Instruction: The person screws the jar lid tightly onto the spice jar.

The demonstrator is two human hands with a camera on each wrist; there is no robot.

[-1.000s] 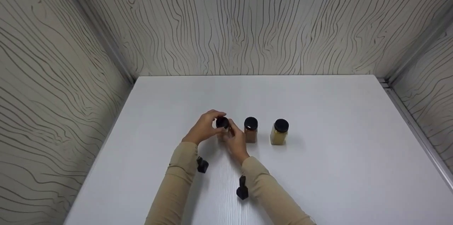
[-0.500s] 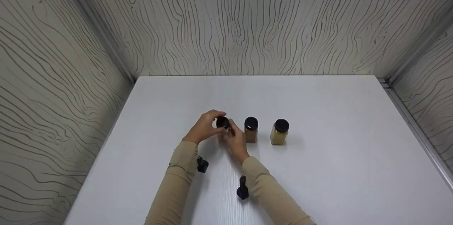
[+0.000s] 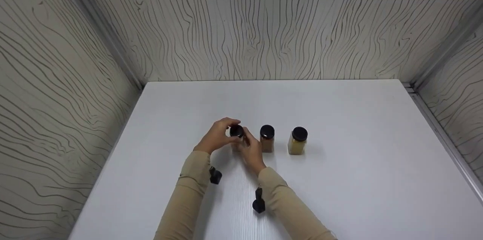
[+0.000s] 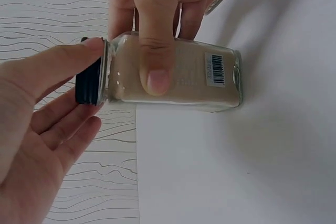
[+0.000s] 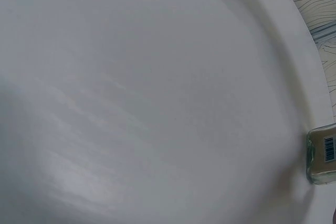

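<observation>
In the head view both hands meet at the leftmost glass spice jar, which has a black lid (image 3: 237,131). My left hand (image 3: 217,136) pinches that lid between thumb and fingers. My right hand (image 3: 252,153) grips the glass body from the right. Up close in the left wrist view, the jar (image 4: 197,72) holds pale beige powder and bears a barcode label (image 4: 216,70). The right thumb presses on its side, with the other fingers behind. Only the bottom of the jar (image 5: 321,156) enters the right wrist view, at its right edge.
Right of the hands stands a jar of reddish-brown spice (image 3: 267,143), and farther right a jar of yellow spice (image 3: 297,146), both upright with black lids. The white table (image 3: 362,164) ends at a patterned back wall (image 3: 249,25); another such wall (image 3: 56,93) rises on the left.
</observation>
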